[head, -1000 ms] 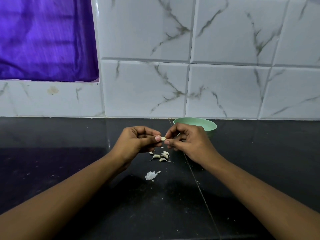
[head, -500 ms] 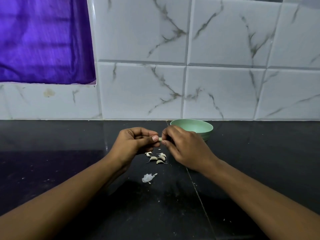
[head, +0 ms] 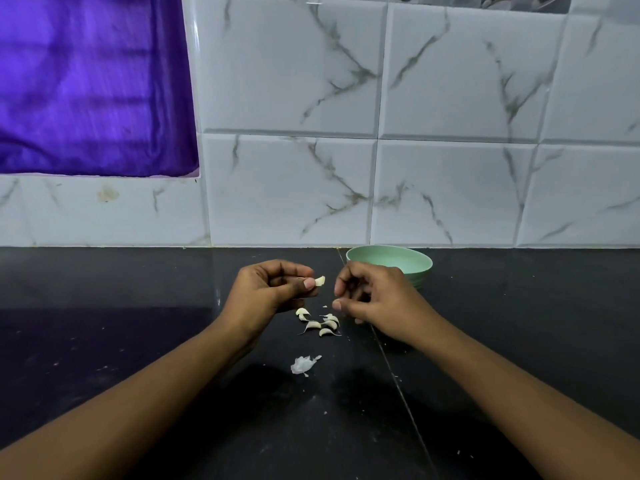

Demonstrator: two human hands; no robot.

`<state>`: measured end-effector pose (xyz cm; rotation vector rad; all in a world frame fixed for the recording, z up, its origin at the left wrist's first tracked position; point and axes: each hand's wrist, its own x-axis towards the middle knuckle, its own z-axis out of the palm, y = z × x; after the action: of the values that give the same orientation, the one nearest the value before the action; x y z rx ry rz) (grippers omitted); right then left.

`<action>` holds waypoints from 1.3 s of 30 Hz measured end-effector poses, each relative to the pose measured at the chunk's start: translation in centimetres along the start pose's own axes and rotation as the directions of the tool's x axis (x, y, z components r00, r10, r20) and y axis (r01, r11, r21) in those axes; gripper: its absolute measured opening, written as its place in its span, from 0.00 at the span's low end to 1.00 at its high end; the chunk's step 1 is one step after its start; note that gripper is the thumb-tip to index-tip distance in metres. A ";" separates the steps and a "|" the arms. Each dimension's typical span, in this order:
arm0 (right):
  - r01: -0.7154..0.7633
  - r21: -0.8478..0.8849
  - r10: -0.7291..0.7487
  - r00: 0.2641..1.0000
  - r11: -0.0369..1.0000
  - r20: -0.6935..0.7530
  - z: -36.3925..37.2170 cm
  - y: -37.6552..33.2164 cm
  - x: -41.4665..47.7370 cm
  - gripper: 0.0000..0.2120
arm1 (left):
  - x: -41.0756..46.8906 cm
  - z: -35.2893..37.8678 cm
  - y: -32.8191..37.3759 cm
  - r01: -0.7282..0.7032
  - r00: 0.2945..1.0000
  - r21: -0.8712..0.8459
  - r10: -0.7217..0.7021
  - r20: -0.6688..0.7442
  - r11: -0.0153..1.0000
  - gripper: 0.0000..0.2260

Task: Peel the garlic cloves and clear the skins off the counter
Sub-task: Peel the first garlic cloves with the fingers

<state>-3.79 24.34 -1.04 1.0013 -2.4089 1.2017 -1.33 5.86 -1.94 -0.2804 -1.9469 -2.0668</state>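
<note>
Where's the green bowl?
In the head view, the green bowl sits on the black counter near the tiled wall, just behind the right hand.

Left hand (head: 273,289) near right hand (head: 374,296), apart

Setting: kitchen. Evidence: glossy black desk (head: 121,358); marble-veined wall tiles (head: 287,188) behind green bowl (head: 423,273); garlic cloves (head: 314,324) near-left of bowl; purple curtain (head: 90,84) far upper-left.
</note>
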 end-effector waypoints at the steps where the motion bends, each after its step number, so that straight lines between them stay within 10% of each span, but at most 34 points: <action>1: -0.022 0.051 0.020 0.999 0.998 0.045 -0.1 -0.1 0.0 0.09 | 0.0 0.0 0.0 -0.008 1.000 0.014 0.008 0.000 1.000 0.05; 6: -0.142 0.142 0.093 0.949 0.980 0.302 -0.1 -0.2 -0.2 0.06 | 0.1 -0.1 0.0 -0.054 0.998 0.085 0.053 0.015 0.995 0.05; 14: -0.081 0.147 0.085 0.996 0.986 -0.024 -0.6 -0.1 0.0 0.09 | -0.2 0.0 -0.1 -0.176 0.984 0.284 0.157 0.086 0.943 0.05; 29: -0.050 0.193 0.067 0.994 0.980 -0.085 0.4 -0.4 -0.2 0.06 | -0.4 0.7 -0.5 0.000 0.990 0.047 -0.006 0.141 0.999 0.04; 39: -0.206 0.284 0.223 0.974 0.936 -0.027 0.6 -1.3 -0.2 0.06 | -0.7 0.5 -0.2 -0.218 0.973 0.211 0.194 0.125 0.953 0.05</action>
<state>-2.68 23.43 -0.70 0.7729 -2.3958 1.6616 -0.80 6.41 -2.30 -0.5255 -2.0887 -1.7157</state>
